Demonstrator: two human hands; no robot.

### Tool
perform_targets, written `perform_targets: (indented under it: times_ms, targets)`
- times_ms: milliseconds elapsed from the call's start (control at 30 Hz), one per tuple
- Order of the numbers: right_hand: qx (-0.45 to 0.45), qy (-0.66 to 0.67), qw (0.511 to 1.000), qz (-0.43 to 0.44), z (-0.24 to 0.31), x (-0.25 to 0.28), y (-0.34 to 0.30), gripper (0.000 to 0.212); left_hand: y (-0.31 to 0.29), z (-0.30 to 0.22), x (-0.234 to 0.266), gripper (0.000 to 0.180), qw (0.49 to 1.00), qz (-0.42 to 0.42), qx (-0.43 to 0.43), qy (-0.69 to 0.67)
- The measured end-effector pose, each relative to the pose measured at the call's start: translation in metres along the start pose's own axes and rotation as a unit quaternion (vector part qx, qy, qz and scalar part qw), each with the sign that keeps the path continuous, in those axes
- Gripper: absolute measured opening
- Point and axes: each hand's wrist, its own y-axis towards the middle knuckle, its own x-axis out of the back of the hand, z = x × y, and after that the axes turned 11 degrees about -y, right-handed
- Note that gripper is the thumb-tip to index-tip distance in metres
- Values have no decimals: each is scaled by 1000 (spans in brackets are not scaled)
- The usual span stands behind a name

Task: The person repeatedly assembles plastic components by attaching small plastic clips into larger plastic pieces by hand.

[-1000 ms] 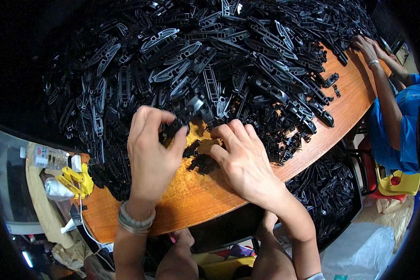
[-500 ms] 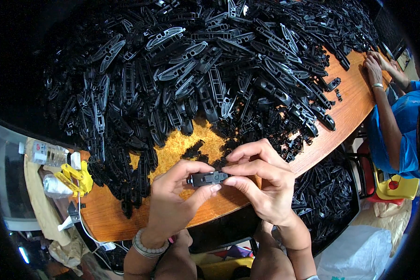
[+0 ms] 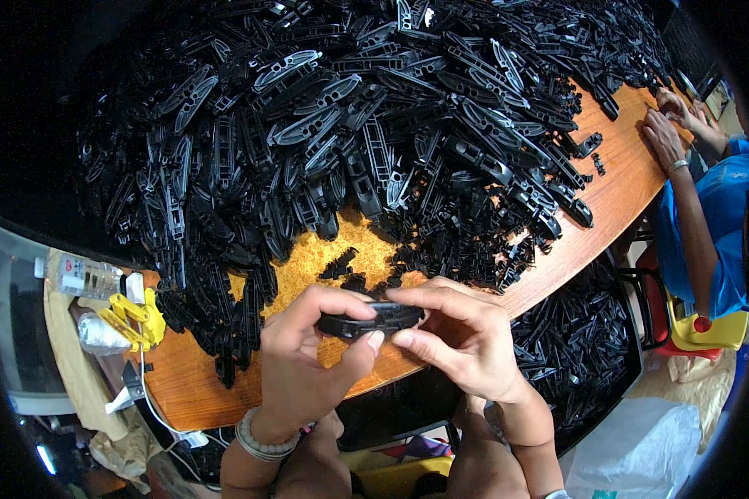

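A long black plastic part (image 3: 366,323) with rounded ends lies crosswise between my two hands, just above the table's near edge. My left hand (image 3: 312,337) pinches its left half, thumb on the near side and index finger on top. The fingers of my right hand (image 3: 462,333) close round its right end, the thumb low against it. Beyond my fingertips, a few small black clips (image 3: 341,263) lie on a bare yellowish patch of table. A large heap of similar black plastic parts (image 3: 324,125) rises behind them.
The wooden table (image 3: 216,384) curves around me. At left are a clear plastic bottle (image 3: 87,276), a yellow tool (image 3: 133,320) and a white cable (image 3: 154,407). A dark bin of black parts (image 3: 574,358) stands below at right. Another person's hands (image 3: 670,133) rest on the far-right table edge.
The black part has turned in my fingers and now shows a longer, smoother side. My right hand has shifted slightly and its thumb has dropped lower. The other person's hands moved a little.
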Motion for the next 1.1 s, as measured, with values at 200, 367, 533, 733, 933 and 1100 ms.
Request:
perform_targets:
  times_ms: [200, 367, 533, 733, 933, 1100]
  targets:
    - [-120, 84, 981, 124, 3, 12, -11, 24, 1, -16, 11, 5, 992, 86, 41, 80]
    - [15, 27, 968, 249, -5, 21, -12, 21, 41, -12, 40, 6, 976, 75, -64, 196]
    - [92, -328, 936, 89, -10, -4, 11, 30, 93, 10, 31, 23, 892, -47, -172, 416]
    - [173, -334, 923, 77, -23, -13, 13, 19, 115, 19, 28, 21, 796, -52, -249, 549]
    - [144, -142, 976, -84, -31, -4, 7, 22, 58, -7, 18, 11, 955, -143, -37, 259]
    - [-77, 204, 974, -63, -27, -4, -3, 19, 4, 4, 11, 24, 993, -61, 79, -64]
